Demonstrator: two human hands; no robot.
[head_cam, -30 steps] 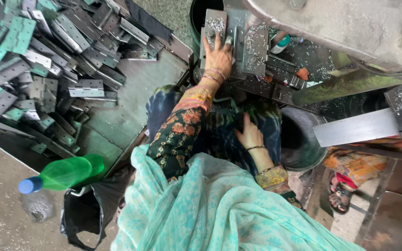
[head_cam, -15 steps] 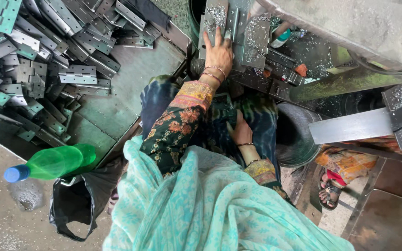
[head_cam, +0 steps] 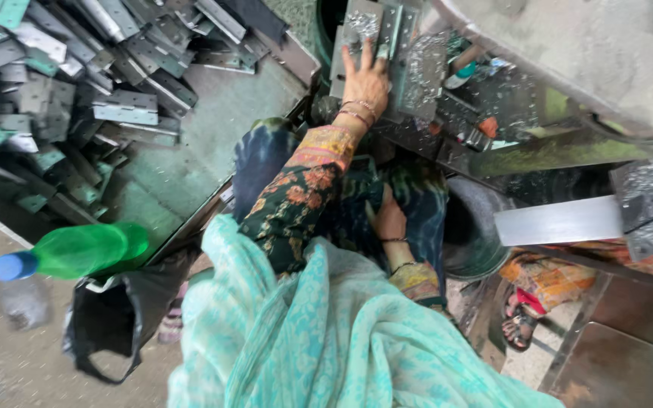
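Observation:
My left hand reaches forward with fingers spread flat on a grey metal hinge plate lying on the machine bed, which is strewn with metal shavings. My right hand rests low on my lap against dark patterned cloth, fingers loosely together, with nothing visible in it. A teal scarf covers my chest at the bottom of the view.
A heap of grey and teal metal hinge plates fills a tray on the left. A green plastic bottle with a blue cap sticks out of a black bag. A metal bar juts in from the right; a sandalled foot below.
The view has shifted a little, so the bottle and the plate heap slid leftward. My left hand stays pressed on the plate. My right hand has settled lower on my lap.

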